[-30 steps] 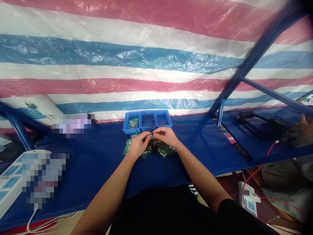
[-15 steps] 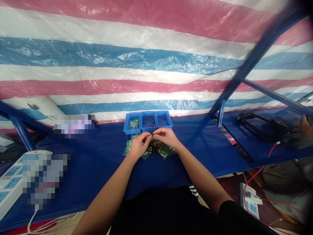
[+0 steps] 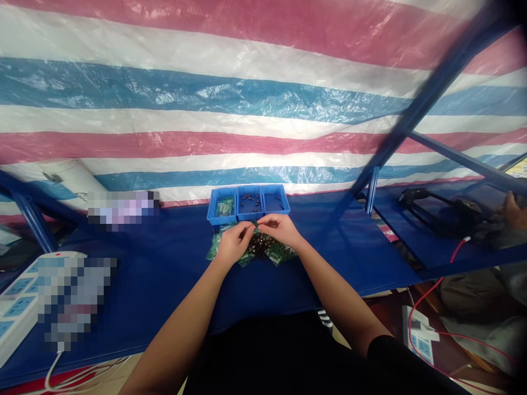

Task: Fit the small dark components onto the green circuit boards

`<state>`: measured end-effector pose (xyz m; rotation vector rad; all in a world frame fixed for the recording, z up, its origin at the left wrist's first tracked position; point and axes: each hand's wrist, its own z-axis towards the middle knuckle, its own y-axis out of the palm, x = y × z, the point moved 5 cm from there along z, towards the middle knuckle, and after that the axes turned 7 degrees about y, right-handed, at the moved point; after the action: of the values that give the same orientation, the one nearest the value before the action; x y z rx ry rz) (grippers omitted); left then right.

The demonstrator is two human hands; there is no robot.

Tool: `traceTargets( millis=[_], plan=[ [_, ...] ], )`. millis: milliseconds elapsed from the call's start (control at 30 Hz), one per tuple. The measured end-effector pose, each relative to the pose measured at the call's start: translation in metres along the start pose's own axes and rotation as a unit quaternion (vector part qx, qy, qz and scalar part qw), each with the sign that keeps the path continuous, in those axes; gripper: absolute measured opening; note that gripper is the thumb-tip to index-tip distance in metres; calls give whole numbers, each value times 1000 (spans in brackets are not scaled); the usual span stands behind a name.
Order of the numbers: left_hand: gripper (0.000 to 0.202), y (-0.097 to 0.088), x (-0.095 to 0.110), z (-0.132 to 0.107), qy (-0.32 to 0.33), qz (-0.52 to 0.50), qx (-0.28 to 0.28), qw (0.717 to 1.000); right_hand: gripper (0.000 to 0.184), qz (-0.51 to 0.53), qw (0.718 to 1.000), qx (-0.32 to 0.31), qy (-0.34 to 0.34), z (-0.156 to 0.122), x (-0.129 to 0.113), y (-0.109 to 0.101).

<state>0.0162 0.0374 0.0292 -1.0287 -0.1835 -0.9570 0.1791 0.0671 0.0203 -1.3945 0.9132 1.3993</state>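
My left hand (image 3: 234, 242) and my right hand (image 3: 280, 229) meet fingertip to fingertip over a pile in front of three trays. Both are closed in a pinch; what lies between the fingers is too small to make out. Under and around them are dark and brassy small metal parts (image 3: 260, 244) and several small green packets (image 3: 276, 254). Just beyond the fingers, the left blue tray (image 3: 211, 213) holds greenish packets, the middle blue tray (image 3: 249, 207) a few small metal parts, and the right blue tray (image 3: 276, 204) a small dark piece.
On the left of the blue table (image 3: 164, 285) lie a white power strip (image 3: 45, 269) and blurred-out items. A striped tarp (image 3: 206, 131) hangs behind. At right stand a blue metal frame (image 3: 395, 145) and a black device (image 3: 440, 211), with another person's hand (image 3: 513, 211) at the edge.
My hands stay pinched together in almost the same place. The view has shifted very slightly; nothing else has visibly moved.
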Motion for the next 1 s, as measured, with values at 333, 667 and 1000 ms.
traceTargets(
  millis=[333, 667, 1000],
  plan=[
    [28, -2, -3, 0, -13, 19, 5, 1000, 32, 26, 994, -1, 111, 5, 12, -21],
    [27, 0, -3, 0, -10, 33, -4, 999, 36, -48, 990, 132, 17, 7, 8, -40],
    [29, 1, -4, 0, -8, 23, -14, 1000, 27, -470, 866, 95, 139, 7, 23, -55]
  ],
)
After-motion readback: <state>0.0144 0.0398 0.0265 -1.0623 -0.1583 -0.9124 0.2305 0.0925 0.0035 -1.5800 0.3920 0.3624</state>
